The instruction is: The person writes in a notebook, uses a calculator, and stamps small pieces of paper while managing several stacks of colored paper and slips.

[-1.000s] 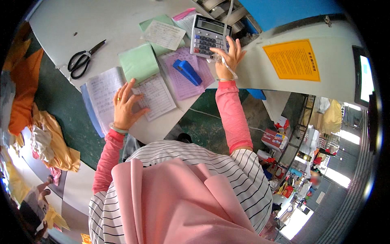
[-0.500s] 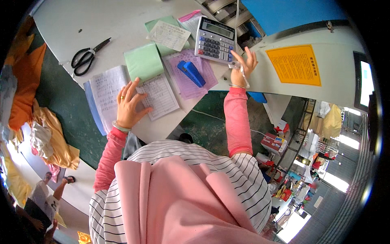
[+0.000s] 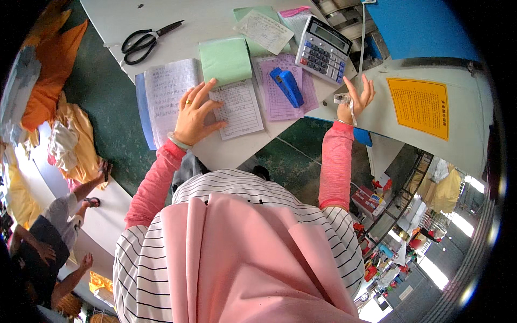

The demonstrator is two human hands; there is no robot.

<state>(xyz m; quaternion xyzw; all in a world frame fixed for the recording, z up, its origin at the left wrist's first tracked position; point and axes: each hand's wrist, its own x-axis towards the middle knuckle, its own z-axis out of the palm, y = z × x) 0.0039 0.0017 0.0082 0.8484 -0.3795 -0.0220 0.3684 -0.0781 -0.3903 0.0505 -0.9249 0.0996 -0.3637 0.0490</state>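
My left hand (image 3: pixel 198 116) lies with fingers spread over the lined form pad (image 3: pixel 237 110), its fingertips by the folded-back green sheet (image 3: pixel 225 59). An open notebook (image 3: pixel 172 97) with handwriting and a blue cover lies left of that hand. My right hand (image 3: pixel 356 99) is raised with fingers apart, its index fingertip close to the lower right corner of the grey calculator (image 3: pixel 323 51); whether they touch I cannot tell. A whitish, crumpled loop (image 3: pixel 344 99) hangs about that hand. Between the hands, a blue stapler (image 3: pixel 287 87) rests on purple printed sheets (image 3: pixel 272 105).
Black-handled scissors (image 3: pixel 148 42) lie at the table's far left. A handwritten slip (image 3: pixel 265 31) covers green papers. A machine panel with an orange notice (image 3: pixel 419 107) stands at right. Cloth (image 3: pixel 75 145) is piled at left, near another person (image 3: pixel 46 242).
The view has shifted, so the table things sit further right and up. My right hand's index fingertip is slightly further off the calculator's keys. More of the other person shows at lower left.
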